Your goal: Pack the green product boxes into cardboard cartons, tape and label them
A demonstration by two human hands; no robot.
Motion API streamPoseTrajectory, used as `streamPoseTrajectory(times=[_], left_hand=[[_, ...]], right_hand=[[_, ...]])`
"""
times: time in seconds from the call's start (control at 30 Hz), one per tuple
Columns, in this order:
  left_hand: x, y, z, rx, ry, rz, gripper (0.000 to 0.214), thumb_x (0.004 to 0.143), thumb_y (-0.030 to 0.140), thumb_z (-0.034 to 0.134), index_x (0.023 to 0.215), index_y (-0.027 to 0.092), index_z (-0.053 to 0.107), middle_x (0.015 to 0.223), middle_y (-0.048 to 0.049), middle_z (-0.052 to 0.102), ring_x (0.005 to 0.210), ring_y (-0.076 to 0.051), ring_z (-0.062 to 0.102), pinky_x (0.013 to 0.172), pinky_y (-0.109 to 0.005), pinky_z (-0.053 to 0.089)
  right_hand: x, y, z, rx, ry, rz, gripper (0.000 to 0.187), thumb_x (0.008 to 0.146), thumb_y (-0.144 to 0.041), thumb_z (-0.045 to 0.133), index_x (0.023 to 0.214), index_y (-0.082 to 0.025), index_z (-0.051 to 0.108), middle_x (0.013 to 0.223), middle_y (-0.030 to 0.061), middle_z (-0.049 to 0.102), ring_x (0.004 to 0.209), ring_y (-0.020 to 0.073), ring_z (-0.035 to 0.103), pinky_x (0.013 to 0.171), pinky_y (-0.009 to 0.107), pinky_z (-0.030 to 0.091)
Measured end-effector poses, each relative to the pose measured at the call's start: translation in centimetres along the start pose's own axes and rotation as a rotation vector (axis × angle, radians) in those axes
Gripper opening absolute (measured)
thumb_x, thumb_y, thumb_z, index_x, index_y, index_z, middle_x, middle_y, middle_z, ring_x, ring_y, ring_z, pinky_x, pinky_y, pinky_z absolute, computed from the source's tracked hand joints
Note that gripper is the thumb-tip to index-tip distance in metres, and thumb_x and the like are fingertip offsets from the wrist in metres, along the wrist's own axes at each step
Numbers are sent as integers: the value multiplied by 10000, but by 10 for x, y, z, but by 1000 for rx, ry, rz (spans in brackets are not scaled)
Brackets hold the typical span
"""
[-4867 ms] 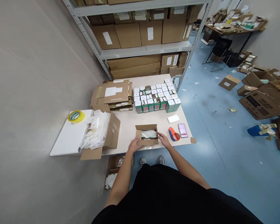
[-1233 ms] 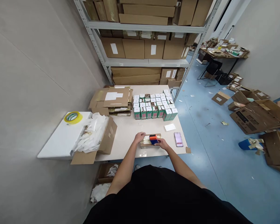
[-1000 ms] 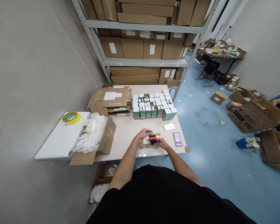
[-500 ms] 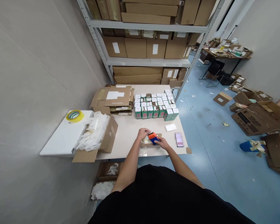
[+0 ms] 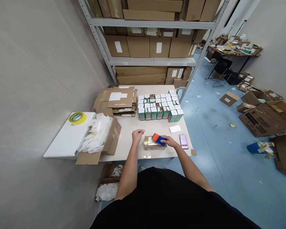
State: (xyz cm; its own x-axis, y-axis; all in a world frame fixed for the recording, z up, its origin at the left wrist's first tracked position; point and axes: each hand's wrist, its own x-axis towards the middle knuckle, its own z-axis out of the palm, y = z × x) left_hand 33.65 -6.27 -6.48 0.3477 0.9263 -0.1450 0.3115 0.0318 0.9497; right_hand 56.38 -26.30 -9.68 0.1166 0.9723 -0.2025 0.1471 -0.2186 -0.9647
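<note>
here, tape dispenser (image 5: pixel 158 139) in right hand (image 5: pixel 169 141) over taped carton (image 5: pixel 151 144)

Pale table (image 5: pixel 130 136), fullest toward the far side
Stacked flattened cardboard (image 5: pixel 120 98) lies beside rows of small green-and-white boxes (image 5: pixel 160 107); nearer the front sit a taped carton (image 5: pixel 149 144), a white card (image 5: pixel 175 128) and, toward the right, a phone (image 5: pixel 183 142).

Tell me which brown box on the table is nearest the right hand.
The small taped box, under the blue-and-orange tool in the right hand. The larger carton sits farther left, open and heaped with white material.
</note>
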Motion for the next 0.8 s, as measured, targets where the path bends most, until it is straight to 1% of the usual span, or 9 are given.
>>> streamPoseTrajectory(times=[0.07, 0.17, 0.27, 0.37, 0.47, 0.57, 0.7, 0.8], left_hand=[[-1, -9, -1, 4, 13, -38, 261, 781, 420, 711, 829, 183, 809, 785, -55, 766, 760, -188, 678, 768, -301, 539], [-3, -26, 0, 30, 39, -102, 238, 766, 402, 706, 808, 190, 805, 767, -42, 759, 754, -181, 675, 755, -285, 535], [-11, -49, 2, 2, 112, -184, 267, 772, 390, 684, 863, 173, 811, 793, -52, 767, 774, -180, 685, 750, -274, 539], [-23, -75, 4, -15, 155, -261, 341, 790, 421, 657, 929, 151, 812, 817, -72, 771, 786, -181, 694, 744, -275, 546], [-33, -95, 7, 3, 159, -310, 420, 786, 494, 651, 951, 141, 809, 821, -82, 770, 782, -186, 699, 737, -286, 552], [-35, -109, 10, -9, 180, -348, 461, 785, 526, 644, 968, 131, 796, 815, -81, 763, 773, -181, 697, 741, -287, 551], [-34, -121, 12, -36, 183, -404, 381, 808, 444, 628, 976, 135, 774, 838, -80, 762, 781, -170, 696, 724, -267, 542], [-33, -130, 12, -39, 161, -444, 323, 821, 389, 623, 972, 140, 762, 846, -85, 765, 789, -177, 703, 700, -262, 535]], right_hand=[[3, -4, -2, -49, 5, 9, 551, 817, -609, 727, 1204, -217, 760, 1203, 79, 748, 1079, 318, 674, 928, 394, 528], [10, -3, 1, -205, 104, 58, 501, 831, -600, 711, 1151, -218, 760, 1106, 81, 767, 976, 294, 686, 847, 355, 516], [16, 1, 13, -399, 242, 82, 409, 889, -591, 652, 1075, -241, 751, 1013, 70, 768, 899, 258, 674, 801, 319, 470], [21, 6, 27, -530, 323, 115, 409, 911, -634, 617, 957, -246, 738, 935, 75, 758, 876, 249, 663, 793, 310, 437], [25, 14, 40, -612, 355, 151, 444, 875, -674, 655, 905, -235, 721, 932, 99, 747, 902, 265, 660, 793, 316, 431], [30, 21, 50, -661, 396, 153, 464, 864, -690, 666, 909, -230, 714, 951, 117, 740, 962, 284, 652, 802, 325, 438], [37, 25, 59, -658, 427, 118, 458, 819, -694, 721, 878, -241, 702, 912, 120, 733, 1023, 304, 628, 825, 339, 441], [40, 24, 63, -676, 417, 123, 454, 822, -685, 730, 879, -235, 702, 913, 134, 729, 1036, 316, 617, 853, 353, 434]])
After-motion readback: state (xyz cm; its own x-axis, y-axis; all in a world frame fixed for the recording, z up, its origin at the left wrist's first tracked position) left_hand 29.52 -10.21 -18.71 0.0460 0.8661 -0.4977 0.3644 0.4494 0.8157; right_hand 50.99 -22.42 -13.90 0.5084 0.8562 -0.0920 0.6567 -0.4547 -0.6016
